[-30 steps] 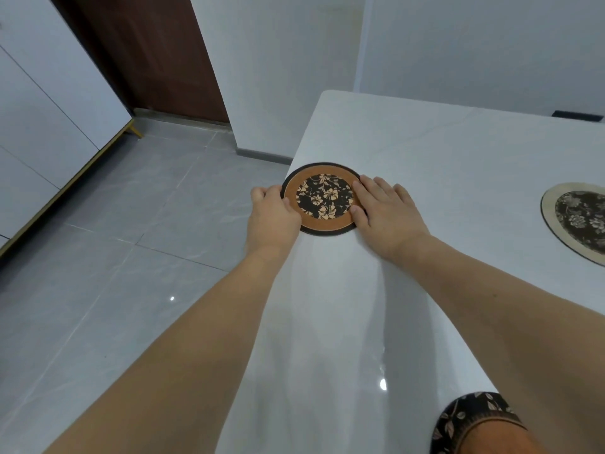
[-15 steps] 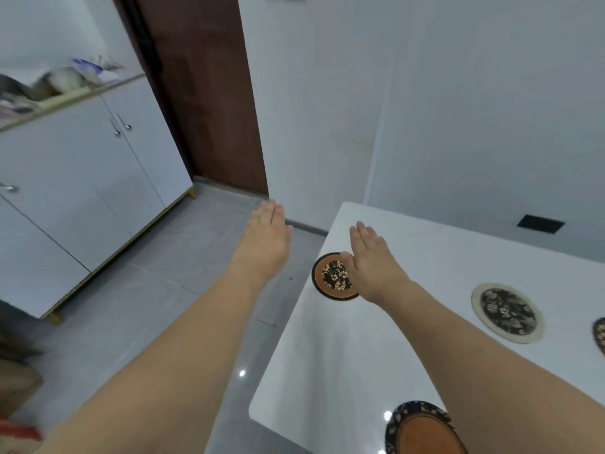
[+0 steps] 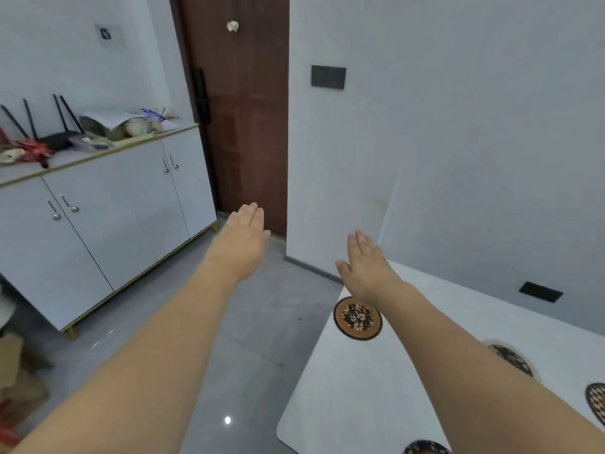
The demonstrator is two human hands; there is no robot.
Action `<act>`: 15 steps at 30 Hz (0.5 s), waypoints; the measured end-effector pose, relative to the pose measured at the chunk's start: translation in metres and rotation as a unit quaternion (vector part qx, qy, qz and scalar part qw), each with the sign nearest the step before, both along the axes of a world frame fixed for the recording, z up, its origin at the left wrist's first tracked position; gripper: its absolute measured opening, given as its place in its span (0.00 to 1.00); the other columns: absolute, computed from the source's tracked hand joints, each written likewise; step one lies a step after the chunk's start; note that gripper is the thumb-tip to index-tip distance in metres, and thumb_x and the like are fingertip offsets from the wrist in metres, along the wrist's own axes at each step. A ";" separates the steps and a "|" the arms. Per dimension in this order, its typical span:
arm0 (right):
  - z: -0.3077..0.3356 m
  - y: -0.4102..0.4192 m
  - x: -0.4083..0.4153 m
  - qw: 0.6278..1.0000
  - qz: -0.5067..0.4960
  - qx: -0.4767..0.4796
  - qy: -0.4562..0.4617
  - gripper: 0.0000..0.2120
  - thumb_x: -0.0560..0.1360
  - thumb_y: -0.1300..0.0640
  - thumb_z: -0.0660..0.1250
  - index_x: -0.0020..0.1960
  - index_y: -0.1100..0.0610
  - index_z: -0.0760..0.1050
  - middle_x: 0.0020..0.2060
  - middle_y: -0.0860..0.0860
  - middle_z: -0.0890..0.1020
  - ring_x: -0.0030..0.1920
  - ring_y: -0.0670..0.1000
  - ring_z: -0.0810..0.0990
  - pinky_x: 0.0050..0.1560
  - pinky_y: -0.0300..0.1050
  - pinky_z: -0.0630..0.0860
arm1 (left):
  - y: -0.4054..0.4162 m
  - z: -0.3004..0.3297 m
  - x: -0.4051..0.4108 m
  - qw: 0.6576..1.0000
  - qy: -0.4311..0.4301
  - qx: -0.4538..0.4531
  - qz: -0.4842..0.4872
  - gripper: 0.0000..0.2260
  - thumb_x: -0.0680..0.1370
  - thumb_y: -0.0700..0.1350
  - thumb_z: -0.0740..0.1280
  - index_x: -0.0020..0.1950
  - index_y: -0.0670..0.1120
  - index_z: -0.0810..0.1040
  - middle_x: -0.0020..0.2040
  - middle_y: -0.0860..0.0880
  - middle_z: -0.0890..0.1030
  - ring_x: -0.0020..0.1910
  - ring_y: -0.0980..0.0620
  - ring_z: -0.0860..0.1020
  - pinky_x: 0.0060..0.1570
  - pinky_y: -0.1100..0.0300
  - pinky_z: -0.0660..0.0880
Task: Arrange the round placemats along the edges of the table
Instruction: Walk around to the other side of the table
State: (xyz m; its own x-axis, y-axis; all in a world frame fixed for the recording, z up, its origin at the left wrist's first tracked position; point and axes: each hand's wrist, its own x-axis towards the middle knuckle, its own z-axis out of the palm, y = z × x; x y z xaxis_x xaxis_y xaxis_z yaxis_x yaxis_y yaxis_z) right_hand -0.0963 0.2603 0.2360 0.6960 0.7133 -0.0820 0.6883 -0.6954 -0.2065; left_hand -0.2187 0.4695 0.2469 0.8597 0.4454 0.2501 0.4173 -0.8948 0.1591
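Nearest mat [image 3: 425, 447]: I see only a dark rim at the bottom edge of the bench [image 3: 343, 388]; the pattern is too cut off to tell.
Right-side mats: a pale-rimmed mat [image 3: 510, 358] shows past my right forearm, and a dark woven one [image 3: 595, 404] sits at the frame's right border.
Brown floral mat [image 3: 357, 318]: flat on the bench by its left edge, near the far corner.
Right hand [image 3: 366, 268]: raised above that mat, fingers [image 3: 358, 244] straight and together, holding nothing.
Left hand [image 3: 242, 240]: out over the floor, flat, fingers extended, empty.
Cabinet [image 3: 98, 224]: white, against the far left wall, cluttered on top.
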 end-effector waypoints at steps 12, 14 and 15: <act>0.005 0.188 -0.030 1.000 -0.013 0.018 0.011 0.30 0.83 0.48 0.44 0.78 0.60 0.38 0.78 0.55 0.39 0.77 0.53 0.38 0.76 0.48 0.38 | 0.182 0.034 0.002 0.996 0.043 0.049 -0.053 0.24 0.84 0.50 0.49 0.78 0.40 0.54 0.79 0.43 0.56 0.78 0.46 0.53 0.76 0.53 0.49; 0.004 0.213 -0.024 1.000 -0.010 0.017 0.009 0.30 0.83 0.47 0.44 0.78 0.60 0.39 0.78 0.55 0.39 0.77 0.53 0.38 0.76 0.48 0.38 | 0.212 0.030 0.012 0.996 0.055 0.048 -0.053 0.24 0.84 0.50 0.49 0.78 0.40 0.54 0.79 0.43 0.55 0.78 0.46 0.52 0.76 0.53 0.49; 0.004 0.226 -0.017 1.000 -0.012 0.018 0.007 0.30 0.83 0.47 0.44 0.78 0.59 0.39 0.78 0.55 0.39 0.77 0.53 0.38 0.76 0.48 0.38 | 0.226 0.029 0.021 0.995 0.059 0.047 -0.057 0.24 0.85 0.50 0.49 0.78 0.40 0.54 0.79 0.43 0.55 0.78 0.46 0.52 0.76 0.53 0.49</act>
